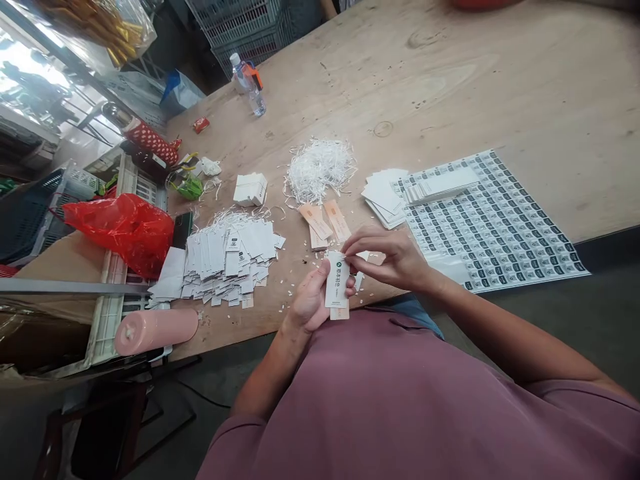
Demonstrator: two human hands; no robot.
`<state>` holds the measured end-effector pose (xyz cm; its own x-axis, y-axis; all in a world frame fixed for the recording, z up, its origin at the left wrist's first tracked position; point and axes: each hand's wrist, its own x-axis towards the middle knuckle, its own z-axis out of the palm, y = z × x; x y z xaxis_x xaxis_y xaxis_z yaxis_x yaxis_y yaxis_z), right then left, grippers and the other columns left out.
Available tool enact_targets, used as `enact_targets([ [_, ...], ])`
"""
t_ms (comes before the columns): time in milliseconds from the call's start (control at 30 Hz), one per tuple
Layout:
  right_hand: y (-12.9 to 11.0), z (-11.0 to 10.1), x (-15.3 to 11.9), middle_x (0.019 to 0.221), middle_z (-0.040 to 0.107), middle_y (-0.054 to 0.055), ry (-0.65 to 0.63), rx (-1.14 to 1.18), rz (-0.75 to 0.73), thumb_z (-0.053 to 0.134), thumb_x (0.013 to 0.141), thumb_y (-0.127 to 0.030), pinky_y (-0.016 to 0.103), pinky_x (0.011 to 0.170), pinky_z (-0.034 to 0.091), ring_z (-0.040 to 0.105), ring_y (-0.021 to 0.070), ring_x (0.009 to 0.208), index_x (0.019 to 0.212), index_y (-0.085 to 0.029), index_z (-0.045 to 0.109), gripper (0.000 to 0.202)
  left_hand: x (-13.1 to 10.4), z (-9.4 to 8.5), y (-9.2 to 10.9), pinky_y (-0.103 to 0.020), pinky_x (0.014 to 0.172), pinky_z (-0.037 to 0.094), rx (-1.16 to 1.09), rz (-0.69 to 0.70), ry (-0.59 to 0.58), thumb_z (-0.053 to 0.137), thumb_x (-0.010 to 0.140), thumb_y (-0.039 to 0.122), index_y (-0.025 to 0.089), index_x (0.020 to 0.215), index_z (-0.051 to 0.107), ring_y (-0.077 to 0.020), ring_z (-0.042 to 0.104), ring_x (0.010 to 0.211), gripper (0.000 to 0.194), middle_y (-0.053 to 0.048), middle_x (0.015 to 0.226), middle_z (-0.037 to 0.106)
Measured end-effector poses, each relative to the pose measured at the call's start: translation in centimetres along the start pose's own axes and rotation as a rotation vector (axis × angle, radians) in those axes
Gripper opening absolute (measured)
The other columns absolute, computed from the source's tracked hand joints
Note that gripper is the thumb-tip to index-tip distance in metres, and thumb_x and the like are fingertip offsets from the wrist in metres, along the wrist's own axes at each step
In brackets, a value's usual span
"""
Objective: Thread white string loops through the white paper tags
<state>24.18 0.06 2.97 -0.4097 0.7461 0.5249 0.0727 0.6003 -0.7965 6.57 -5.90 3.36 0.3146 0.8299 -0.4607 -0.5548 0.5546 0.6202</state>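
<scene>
My left hand point(309, 298) grips a white paper hang tag point(337, 280) with a green logo and dark print. An orange-printed tag point(339, 313) sticks out below it. At the tag's top end, my right hand point(383, 257) has its thumb and finger pinched together; what lies between them is too small to make out. Just beyond the hands lie orange and white tags point(315, 223). Behind these is a heap of white strings point(320, 170). A large pile of strung white tags point(227, 257) spreads to the left of my left hand.
A printed sticker sheet point(510, 227) lies on the right, with white card stacks point(443, 185) on it. A banded white stack point(250, 189), a bottle point(249, 87), a pink cylinder point(157, 331) and a red plastic bag point(123, 230) stand to the left and back.
</scene>
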Motion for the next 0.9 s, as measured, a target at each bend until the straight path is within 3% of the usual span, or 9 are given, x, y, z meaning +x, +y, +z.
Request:
enact_targets([
  [200, -0.3, 0.2, -0.1, 0.081, 0.068, 0.006, 0.126, -0.271, -0.102, 0.062, 0.091, -0.021, 0.036, 0.068, 0.05, 0.062, 0.0202, 0.075, 0.085, -0.024, 0.072, 0.012, 0.1, 0.1, 0.4, -0.031, 0.073, 0.052, 0.02, 0.012, 0.043, 0.08, 0.078, 0.049, 0.012, 0.099, 0.071, -0.0207, 0.067, 0.086, 0.044, -0.012, 0.097, 0.072],
  [367, -0.6, 0.7, 0.0, 0.074, 0.063, 0.006, 0.077, -0.451, -0.184, 0.058, 0.094, -0.018, 0.035, 0.067, 0.045, 0.05, 0.0198, 0.071, 0.082, -0.022, 0.068, 0.016, 0.3, 0.0, 0.3, -0.03, 0.078, 0.054, 0.06, 0.094, 0.013, 0.083, 0.076, 0.044, 0.018, 0.112, 0.067, -0.0193, 0.069, 0.088, 0.048, -0.006, 0.097, 0.072],
  [667, -0.6, 1.0, 0.1, 0.072, 0.058, 0.005, 0.039, -0.502, -0.321, 0.056, 0.092, -0.009, 0.034, 0.066, 0.043, 0.045, 0.0201, 0.072, 0.079, -0.021, 0.059, 0.017, 0.6, 0.6, -0.1, -0.029, 0.09, 0.053, 0.082, 0.228, 0.032, 0.09, 0.07, 0.036, 0.018, 0.103, 0.068, -0.0168, 0.069, 0.094, 0.044, -0.002, 0.097, 0.073],
  [800, -0.3, 0.9, 0.2, 0.072, 0.057, 0.005, 0.012, -0.519, -0.336, 0.055, 0.094, -0.011, 0.034, 0.066, 0.042, 0.043, 0.0203, 0.071, 0.078, -0.021, 0.057, 0.019, 1.0, 0.4, -0.3, -0.027, 0.087, 0.054, 0.116, 0.279, 0.048, 0.091, 0.068, 0.036, 0.019, 0.097, 0.07, -0.0134, 0.069, 0.088, 0.04, -0.001, 0.096, 0.074],
  [900, 0.0, 0.9, 0.3, 0.072, 0.056, 0.005, 0.005, -0.528, -0.332, 0.056, 0.095, -0.014, 0.034, 0.065, 0.041, 0.043, 0.0205, 0.071, 0.08, -0.02, 0.059, 0.017, 1.2, 0.1, -0.2, -0.027, 0.084, 0.056, 0.125, 0.307, 0.071, 0.089, 0.069, 0.045, 0.019, 0.094, 0.073, -0.0146, 0.07, 0.086, 0.039, -0.002, 0.094, 0.076],
])
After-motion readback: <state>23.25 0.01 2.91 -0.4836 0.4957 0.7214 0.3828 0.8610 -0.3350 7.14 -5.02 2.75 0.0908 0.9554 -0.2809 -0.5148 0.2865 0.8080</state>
